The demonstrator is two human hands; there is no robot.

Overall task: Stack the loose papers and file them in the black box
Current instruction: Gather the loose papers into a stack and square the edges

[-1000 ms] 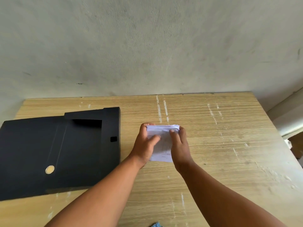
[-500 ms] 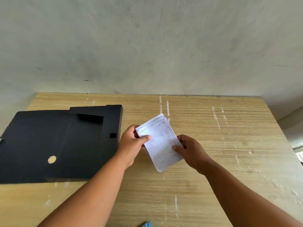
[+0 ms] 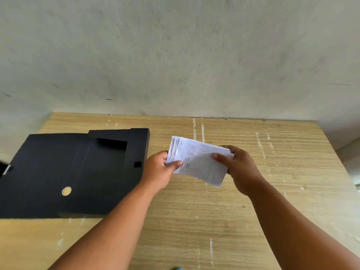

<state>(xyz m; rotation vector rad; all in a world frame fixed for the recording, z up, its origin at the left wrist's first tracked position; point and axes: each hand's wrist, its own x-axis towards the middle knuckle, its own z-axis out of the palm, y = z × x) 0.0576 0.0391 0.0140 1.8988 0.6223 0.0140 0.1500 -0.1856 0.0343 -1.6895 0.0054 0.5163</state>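
Two bare forearms reach in from the near edge over a wooden bench (image 3: 194, 221) marked with pale streaks. At the ends of the arms, both hands hold one stack of white papers (image 3: 198, 160) above the bench top, clear of the surface. The left hand (image 3: 158, 172) has its grip clamped on the stack's left end, thumb on top and fingers underneath. The right hand (image 3: 240, 168) has its grip clamped on the right end, thumb pressed on the top sheet. The top sheet is lined and carries handwriting too small to read; the sheet edges fan slightly at the far left corner, and the stack sits tilted, its right near corner lowest. Just left of the left hand lies the black box (image 3: 78, 172), flat on the bench, with a small round brass-coloured stud (image 3: 66, 191) on its flap. Beyond the bench rises a plain grey wall (image 3: 175, 55)
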